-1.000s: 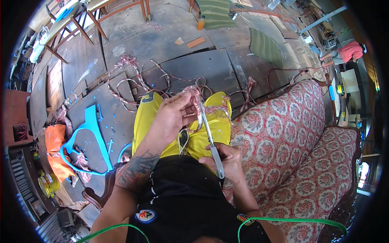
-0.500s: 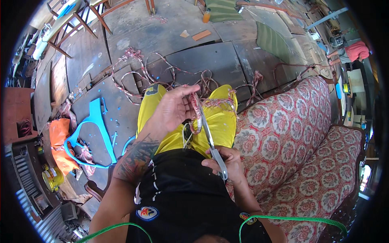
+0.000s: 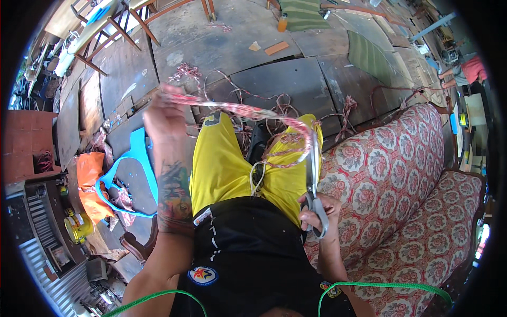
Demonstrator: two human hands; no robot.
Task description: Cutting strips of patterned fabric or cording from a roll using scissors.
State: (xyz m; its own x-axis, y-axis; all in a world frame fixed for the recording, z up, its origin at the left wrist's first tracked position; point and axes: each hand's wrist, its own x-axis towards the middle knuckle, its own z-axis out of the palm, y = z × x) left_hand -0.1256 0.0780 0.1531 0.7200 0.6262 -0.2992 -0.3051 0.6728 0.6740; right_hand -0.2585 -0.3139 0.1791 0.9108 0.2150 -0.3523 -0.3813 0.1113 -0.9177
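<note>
My left hand (image 3: 165,117), smeared by motion, is closed on one end of a red-and-white patterned fabric cord (image 3: 237,109). From there the cord stretches rightward above my knees and loops down over my yellow shorts (image 3: 217,174). My right hand (image 3: 328,207) grips the grey handles of a pair of scissors (image 3: 316,185) beside my right thigh. Their long blades point away from me and lie against the bend of the cord. Whether the blades are parted is hard to make out. More of the cord (image 3: 285,100) lies tangled on the floor past my knees.
A sofa (image 3: 380,164) with red floral upholstery stands close on my right. On the left lie a blue cut-out sheet (image 3: 138,153) and orange material (image 3: 92,177). Wooden chairs (image 3: 111,37) are at the far left, and an orange bottle (image 3: 282,22) stands ahead. Another person (image 3: 472,71) is at the far right.
My left hand has swung out to the left, drawing the cord into a long stretch. My right hand and the scissors have shifted slightly right in the view.
</note>
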